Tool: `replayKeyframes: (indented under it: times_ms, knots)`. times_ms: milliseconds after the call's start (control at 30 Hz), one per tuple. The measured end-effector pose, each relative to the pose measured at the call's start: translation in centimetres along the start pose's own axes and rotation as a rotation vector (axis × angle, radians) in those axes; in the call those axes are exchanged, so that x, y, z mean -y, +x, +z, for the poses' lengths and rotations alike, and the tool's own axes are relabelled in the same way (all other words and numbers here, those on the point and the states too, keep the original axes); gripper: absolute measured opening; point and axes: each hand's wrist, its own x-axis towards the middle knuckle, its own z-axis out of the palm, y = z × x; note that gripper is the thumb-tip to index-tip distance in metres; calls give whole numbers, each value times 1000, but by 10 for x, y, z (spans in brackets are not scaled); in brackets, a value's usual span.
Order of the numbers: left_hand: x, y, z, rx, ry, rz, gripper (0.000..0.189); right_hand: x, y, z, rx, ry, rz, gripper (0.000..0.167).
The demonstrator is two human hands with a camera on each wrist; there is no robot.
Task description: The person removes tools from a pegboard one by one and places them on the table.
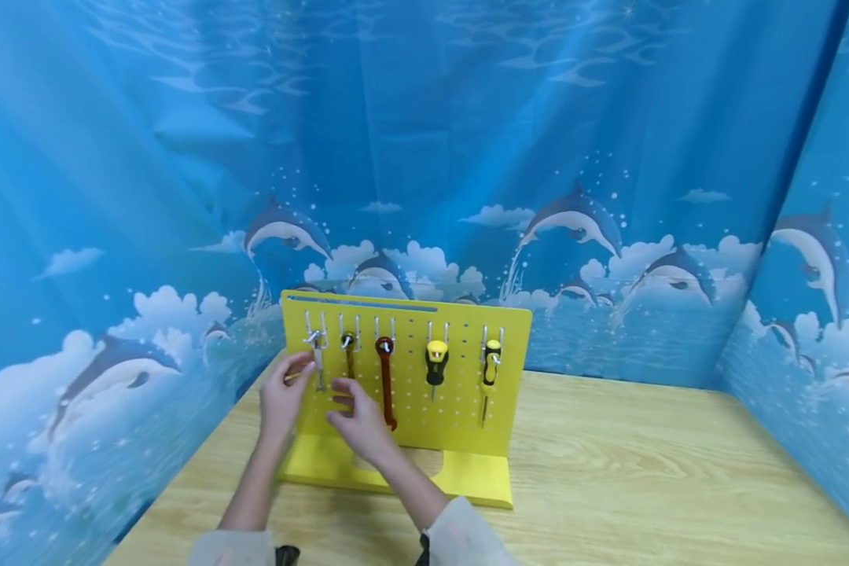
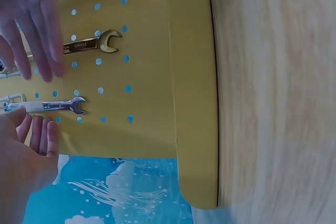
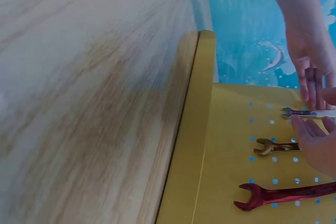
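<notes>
A silver wrench (image 2: 68,105) with a white band hangs from a hook on the left of a yellow pegboard (image 1: 410,424). My left hand (image 1: 283,397) is beside it, thumb tip right at the band in the left wrist view, fingers loosely extended along its outer side. To its right hangs a gold wrench (image 3: 277,147), and my right hand (image 1: 361,420) is raised in front of it, fingers apart and holding nothing. Part of the gold wrench is hidden behind that hand. A red wrench (image 1: 386,385) hangs further right.
Two yellow-and-black screwdrivers hang on the board's right half, a stubby one (image 1: 435,363) and a longer one (image 1: 491,373). The pegboard's base stands on a light wooden table (image 1: 644,456). Blue dolphin-print curtain (image 1: 424,157) surrounds the back and sides.
</notes>
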Motion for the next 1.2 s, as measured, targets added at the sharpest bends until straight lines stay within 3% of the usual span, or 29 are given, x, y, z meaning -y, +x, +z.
replayKeyframes:
  times_ms: [233,333,467,667,800,933,967,1000,1167,1200]
  knots:
    - [-14,-4,4,14,209,-33,23,-5,6,7,55,-46,66,52]
    - [-16,-5,6,27,229,-60,25,-6,7,9,59,-66,75,54]
    - [-20,-5,8,38,190,-117,27,-5,8,10,41,-100,92,53]
    - [-24,-4,8,40,168,-197,25,-4,7,12,-19,-168,46,42]
    - [-27,-3,8,58,41,-284,25,-3,6,14,-100,-155,-3,31]
    - [-30,-5,4,92,-184,-351,25,-1,5,15,-141,-159,-19,24]
    - [-17,-2,1,119,-292,-333,23,-1,5,15,-142,-156,-21,23]
    - [-17,-3,-1,132,-338,-339,23,0,4,15,-143,-146,-20,23]
    - [-19,-4,-8,181,-420,-409,21,1,2,17,-148,-103,-29,20]
    - [-33,-7,-7,166,-368,-453,22,2,2,17,-150,-96,-28,19]
